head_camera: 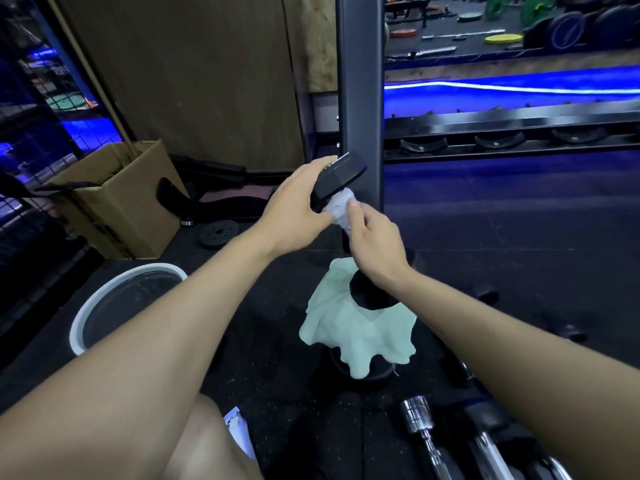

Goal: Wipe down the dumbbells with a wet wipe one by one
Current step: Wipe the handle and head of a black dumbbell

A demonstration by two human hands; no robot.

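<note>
Wiping the handle of one upright dumbbell

The left hand (294, 206) grips the top head of the dumbbell (337, 180); the right hand (375, 242) pinches the wet wipe (341, 207) around its handle, above a green cloth (356, 327) on the floor.

We see two bare forearms with no sleeves, watch, bands or gloves. Our left hand (294, 206) and right hand (375, 242) wear no rings that show. Nearer us than the hands, a bare knee (204, 441) shows.
</note>
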